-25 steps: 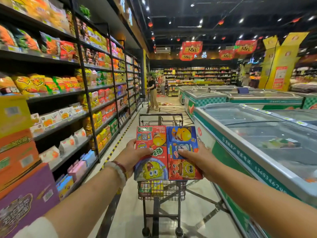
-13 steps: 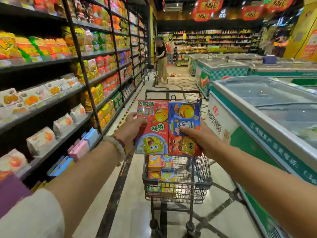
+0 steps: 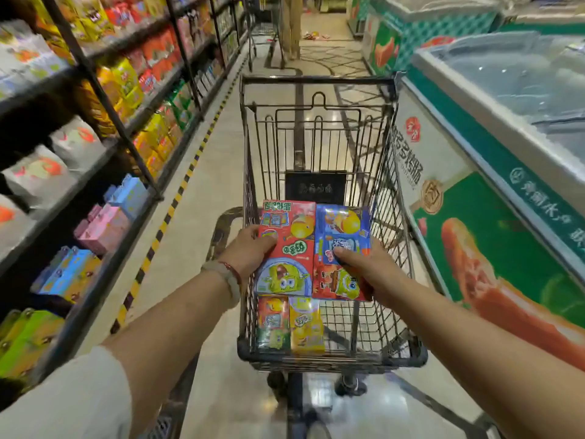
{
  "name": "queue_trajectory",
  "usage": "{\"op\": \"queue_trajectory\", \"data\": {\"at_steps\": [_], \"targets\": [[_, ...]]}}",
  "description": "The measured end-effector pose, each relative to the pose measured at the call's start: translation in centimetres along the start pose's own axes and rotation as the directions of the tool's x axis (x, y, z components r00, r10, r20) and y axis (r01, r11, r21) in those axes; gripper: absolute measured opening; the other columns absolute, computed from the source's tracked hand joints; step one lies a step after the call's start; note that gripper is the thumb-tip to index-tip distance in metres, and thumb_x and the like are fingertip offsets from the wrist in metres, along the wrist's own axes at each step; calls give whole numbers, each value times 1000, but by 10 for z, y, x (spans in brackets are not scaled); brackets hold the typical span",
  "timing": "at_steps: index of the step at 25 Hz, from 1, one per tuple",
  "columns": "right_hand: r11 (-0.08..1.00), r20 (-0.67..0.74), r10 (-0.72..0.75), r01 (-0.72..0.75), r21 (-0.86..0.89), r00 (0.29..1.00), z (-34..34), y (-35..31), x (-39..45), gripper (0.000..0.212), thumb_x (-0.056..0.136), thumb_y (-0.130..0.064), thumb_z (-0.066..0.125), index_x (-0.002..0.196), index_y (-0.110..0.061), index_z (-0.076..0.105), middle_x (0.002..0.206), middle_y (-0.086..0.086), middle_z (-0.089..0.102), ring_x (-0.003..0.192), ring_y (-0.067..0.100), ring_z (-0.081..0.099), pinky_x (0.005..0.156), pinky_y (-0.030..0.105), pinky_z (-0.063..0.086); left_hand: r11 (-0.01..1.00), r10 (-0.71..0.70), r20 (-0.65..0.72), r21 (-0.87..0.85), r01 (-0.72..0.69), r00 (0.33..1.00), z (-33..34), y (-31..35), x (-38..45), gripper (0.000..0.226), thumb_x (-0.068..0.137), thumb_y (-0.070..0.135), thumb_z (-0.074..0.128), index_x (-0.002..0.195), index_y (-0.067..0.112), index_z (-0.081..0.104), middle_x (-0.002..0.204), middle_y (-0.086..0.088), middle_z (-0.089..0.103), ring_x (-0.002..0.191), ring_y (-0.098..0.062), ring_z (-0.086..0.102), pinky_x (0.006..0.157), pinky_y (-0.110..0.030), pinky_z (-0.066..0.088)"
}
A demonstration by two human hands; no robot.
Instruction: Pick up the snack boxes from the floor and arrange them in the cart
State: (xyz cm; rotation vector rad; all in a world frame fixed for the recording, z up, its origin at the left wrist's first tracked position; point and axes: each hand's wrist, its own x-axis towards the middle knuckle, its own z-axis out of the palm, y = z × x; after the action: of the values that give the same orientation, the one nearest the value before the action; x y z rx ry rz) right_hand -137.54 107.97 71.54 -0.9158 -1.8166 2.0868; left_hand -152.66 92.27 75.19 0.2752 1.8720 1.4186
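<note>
Head view: both hands (image 3: 250, 251) hold boxes (image 3: 286, 248) over cart (image 3: 316, 80).

A single wide-angle head view looks forward and steeply down along a shop aisle. It sits close above the cart (image 3: 316, 80), with shelves (image 3: 104, 172) left and a freezer (image 3: 493, 128) right.

Left hand (image 3: 250, 251) grips the outer edge of a red snack box (image 3: 286, 248); right hand (image 3: 364, 264) grips a blue-and-red snack box (image 3: 343, 251). Both boxes are held side by side, edges touching, over the wire cart (image 3: 392, 198). Two further boxes (image 3: 289, 324) lie flat in the cart's near left corner. Stocked shelves (image 3: 95, 153) stand left, a chest freezer (image 3: 493, 172) right.
</note>
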Motion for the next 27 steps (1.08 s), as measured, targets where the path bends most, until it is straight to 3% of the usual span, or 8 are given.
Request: {"op": "queue_trajectory", "data": {"at_steps": [2, 4, 7, 9, 13, 15, 20, 27], "targets": [[998, 6, 64, -64, -20, 998, -6, 33, 35, 45, 82, -9, 69, 123, -10, 51, 104, 12, 71, 85, 23, 72, 72, 37, 59, 997, -75, -62, 26, 77, 995, 8, -27, 38, 3, 89, 18, 59, 90, 18, 56, 88, -8, 67, 72, -21, 67, 82, -37, 57], [983, -20, 183, -184, -16, 983, -7, 75, 61, 59, 80, -10, 72, 131, -10, 43, 106, 10, 69, 79, 16, 72, 61, 27, 57, 983, -152, -109, 91, 162, 982, 18, -62, 69, 15, 88, 16, 60, 76, 23, 55, 83, -7, 67, 65, -17, 68, 71, -30, 59], [942, -70, 326, -330, -65, 943, -4, 127, 88, 79, 83, -18, 70, 143, -14, 19, 117, 7, 55, 79, 11, 59, 53, 13, 49, 945, -233, -156, 195, 262, 960, 29, -117, 106, 12, 75, 21, 69, 78, 24, 58, 97, -13, 69, 74, -30, 70, 70, -45, 59], [889, -84, 428, -436, -142, 900, -5, 158, 105, 89, 83, -30, 71, 145, -18, 8, 113, 5, 52, 81, 13, 51, 64, 20, 46, 920, -257, -222, 242, 309, 941, 35, -142, 123, 15, 78, 16, 66, 85, 23, 55, 105, -17, 66, 75, -33, 67, 65, -40, 57], [799, -44, 590, -590, -116, 807, 2, 205, 128, 105, 64, -42, 83, 140, -21, 14, 129, 4, 51, 107, 23, 59, 90, 41, 52, 810, -285, -291, 436, 392, 913, 41, -173, 139, 36, 83, 13, 66, 116, 3, 60, 121, -19, 62, 104, -30, 62, 87, -33, 46], [775, -41, 624, -625, -88, 780, 7, 229, 135, 107, 57, -40, 87, 138, -21, 19, 130, 12, 54, 106, 29, 63, 88, 51, 54, 808, -323, -363, 376, 454, 874, 43, -192, 147, 42, 77, 11, 71, 116, 0, 58, 119, -21, 64, 100, -29, 63, 86, -33, 48], [744, -39, 664, -665, -66, 747, 13, 240, 131, 75, 72, -18, 80, 130, -14, 32, 105, 6, 64, 86, 26, 68, 78, 47, 57, 682, -442, -447, 396, 615, 778, 52, -212, 146, 54, 83, 18, 63, 127, -2, 38, 132, -24, 46, 123, -38, 47, 100, -40, 43], [689, -226, 536, -576, -440, 814, 23, 253, 131, 94, 53, -58, 73, 134, -22, 41, 127, 15, 54, 118, 33, 53, 99, 44, 46, 583, -418, -373, 589, 560, 828, 51, -224, 149, 76, 87, 13, 56, 147, 0, 11, 150, -18, 28, 136, -32, 34, 109, -38, 34]]}}
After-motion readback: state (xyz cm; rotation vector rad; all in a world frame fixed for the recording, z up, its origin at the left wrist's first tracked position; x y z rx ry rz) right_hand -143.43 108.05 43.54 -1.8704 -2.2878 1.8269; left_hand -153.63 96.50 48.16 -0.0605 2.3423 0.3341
